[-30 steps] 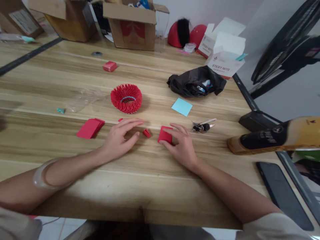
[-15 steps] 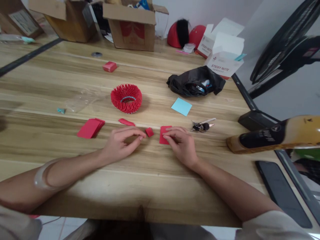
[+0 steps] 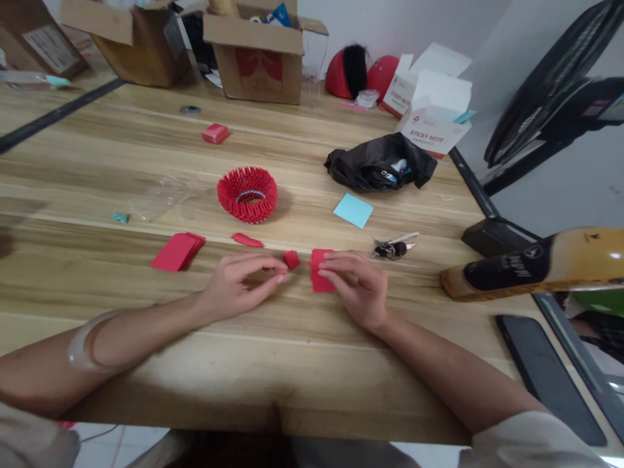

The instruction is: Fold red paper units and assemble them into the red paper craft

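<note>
My left hand [image 3: 244, 281] rests on the table with thumb and forefinger curled together. Whether anything small sits between these tips I cannot make out. Just past them lies a small folded red paper piece [image 3: 291, 260]. My right hand [image 3: 359, 289] pinches red paper [image 3: 319, 281], whose lower edge and left side show beyond the fingers; the rest is covered. A stack of red paper slips [image 3: 174, 252] lies left of my left hand. Behind it are a narrow red paper strip [image 3: 247, 240] and a round red bowl of folded paper pieces [image 3: 247, 195].
A blue sticky note [image 3: 353, 210], keys [image 3: 390, 248] and a black plastic bag [image 3: 380, 162] lie at right. A yellow bottle [image 3: 531, 263] and a phone [image 3: 550, 377] are near the right edge. Cardboard boxes [image 3: 256, 68] and a sticky note box [image 3: 431, 127] stand behind.
The red paper at my right hand now reaches nearer to me, and my right fingers have lifted apart slightly. My left hand has barely moved. The whole view has shifted a little.
</note>
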A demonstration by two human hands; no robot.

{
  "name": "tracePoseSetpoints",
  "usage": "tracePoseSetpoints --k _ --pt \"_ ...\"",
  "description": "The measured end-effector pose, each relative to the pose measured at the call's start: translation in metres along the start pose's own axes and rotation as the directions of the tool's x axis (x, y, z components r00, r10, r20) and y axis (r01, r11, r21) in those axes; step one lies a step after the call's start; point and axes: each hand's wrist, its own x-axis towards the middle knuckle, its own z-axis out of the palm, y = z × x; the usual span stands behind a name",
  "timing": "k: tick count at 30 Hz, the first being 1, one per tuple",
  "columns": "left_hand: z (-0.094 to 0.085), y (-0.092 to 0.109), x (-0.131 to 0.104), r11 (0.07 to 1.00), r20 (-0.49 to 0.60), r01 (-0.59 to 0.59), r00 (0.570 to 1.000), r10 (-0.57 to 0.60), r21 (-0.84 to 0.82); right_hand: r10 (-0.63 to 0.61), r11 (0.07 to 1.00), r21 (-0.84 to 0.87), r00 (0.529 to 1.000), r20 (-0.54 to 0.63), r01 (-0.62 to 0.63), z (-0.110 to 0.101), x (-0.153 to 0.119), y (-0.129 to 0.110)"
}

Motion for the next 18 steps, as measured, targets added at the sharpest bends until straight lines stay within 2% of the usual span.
tracePoseSetpoints --k 1,3,5,6,7,9,13,15,18 --pt "0.0 0.001 -0.001 1.0 0.011 -0.012 1.0 0.012 -0.007 -0.011 0.999 0.042 1.0 0.012 0.011 0.0 -0.001 -0.003" --pt "0.001 0.004 -0.003 0.998 0.056 -0.044 0.997 0.047 -0.049 0.0 0.986 0.168 0.994 0.11 -0.019 0.002 -0.004 -0.009" --pt "0.003 0.01 -0.005 0.989 0.112 -0.07 0.99 0.085 -0.133 0.047 0.953 0.288 0.985 0.167 -0.094 0.007 -0.01 -0.015" --pt "0.004 0.012 -0.007 0.985 0.188 -0.042 0.979 0.073 -0.165 0.087 0.929 0.341 0.98 0.181 -0.145 0.009 -0.013 -0.018" --pt "0.005 0.015 -0.008 0.977 0.184 -0.031 0.98 0.072 -0.213 0.128 0.901 0.388 0.973 0.19 -0.195 0.012 -0.016 -0.02" --pt "0.006 0.018 -0.009 0.97 0.22 0.066 0.975 -0.013 -0.236 0.227 0.826 0.467 0.945 0.237 -0.316 0.016 -0.02 -0.023" --pt "0.008 0.017 -0.006 0.878 0.172 0.333 0.941 -0.29 -0.343 0.359 0.652 0.585 0.876 0.321 -0.481 0.018 -0.019 -0.024" --pt "0.008 0.014 -0.003 0.823 0.138 0.392 0.919 -0.369 -0.412 0.385 0.577 0.622 0.848 0.364 -0.529 0.018 -0.017 -0.023" --pt "0.009 0.013 -0.001 0.79 0.145 0.42 0.905 -0.4 -0.446 0.377 0.528 0.621 0.815 0.439 -0.579 0.02 -0.015 -0.021"
